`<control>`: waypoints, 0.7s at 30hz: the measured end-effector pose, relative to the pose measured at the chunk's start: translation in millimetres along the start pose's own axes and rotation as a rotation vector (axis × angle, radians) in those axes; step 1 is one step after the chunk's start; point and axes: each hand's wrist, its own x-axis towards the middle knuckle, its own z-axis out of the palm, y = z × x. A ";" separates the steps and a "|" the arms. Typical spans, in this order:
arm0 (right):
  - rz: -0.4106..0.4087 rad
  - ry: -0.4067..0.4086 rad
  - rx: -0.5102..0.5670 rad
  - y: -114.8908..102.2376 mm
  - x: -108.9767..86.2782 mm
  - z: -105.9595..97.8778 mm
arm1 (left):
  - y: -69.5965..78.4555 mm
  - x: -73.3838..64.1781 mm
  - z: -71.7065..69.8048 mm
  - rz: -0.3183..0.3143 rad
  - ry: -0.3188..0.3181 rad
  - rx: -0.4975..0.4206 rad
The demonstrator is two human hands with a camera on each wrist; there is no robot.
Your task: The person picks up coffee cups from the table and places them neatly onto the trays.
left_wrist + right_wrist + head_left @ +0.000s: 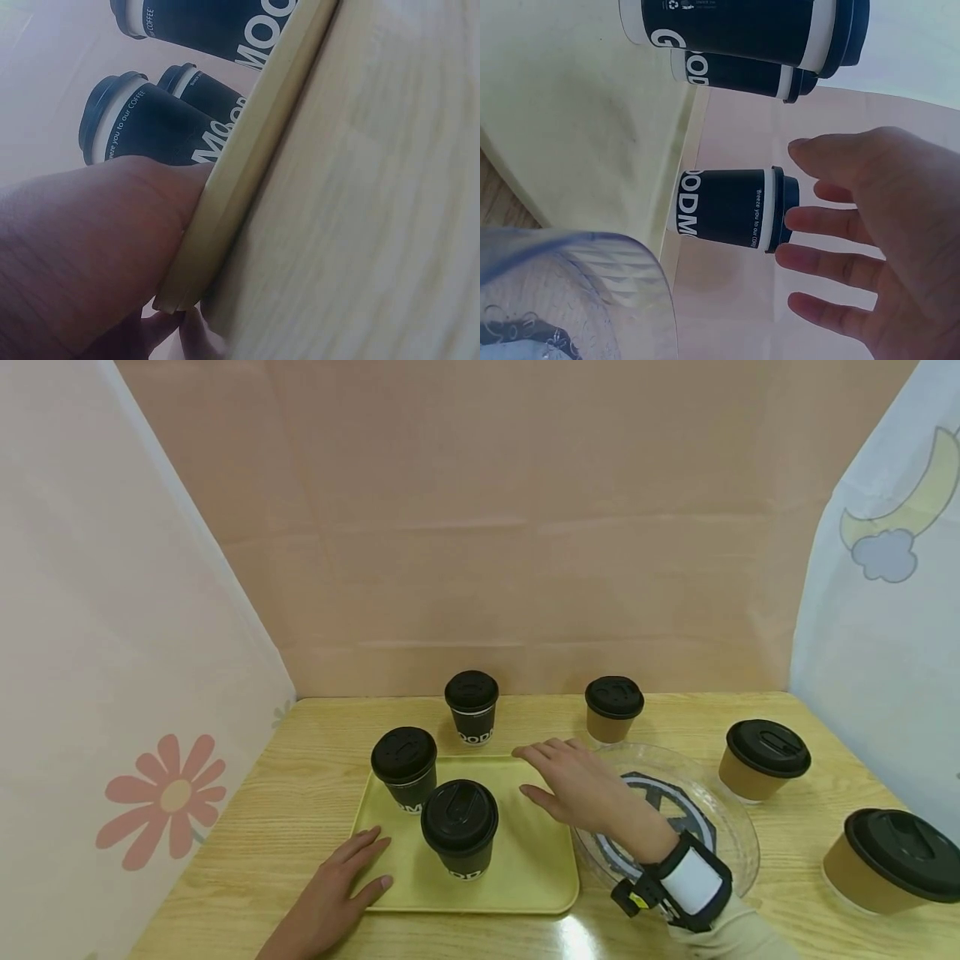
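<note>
Two black paper coffee cups with lids stand on the yellow tray (528,877): a front cup (459,828) and a back-left cup (406,768). My left hand (330,893) rests at the tray's front left corner, its thumb over the rim in the left wrist view. A third black cup (472,708) stands on the table behind the tray. My right hand (581,785) reaches over the tray's right back part, fingers spread and holding nothing. In the right wrist view, its fingertips overlap the lid of a black cup (727,208).
A clear plastic dish (738,839) with a dark round emblem lies right of the tray, partly under my right forearm. Brown cups with black lids curve round it: a back one (611,710), a right one (761,760) and a near-right one (885,860). Cloth hangs behind the table.
</note>
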 end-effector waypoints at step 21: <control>0.019 0.058 0.003 7.0 15.1 3.1 | -0.9 -0.4 0.4 0.006 0.006 -0.001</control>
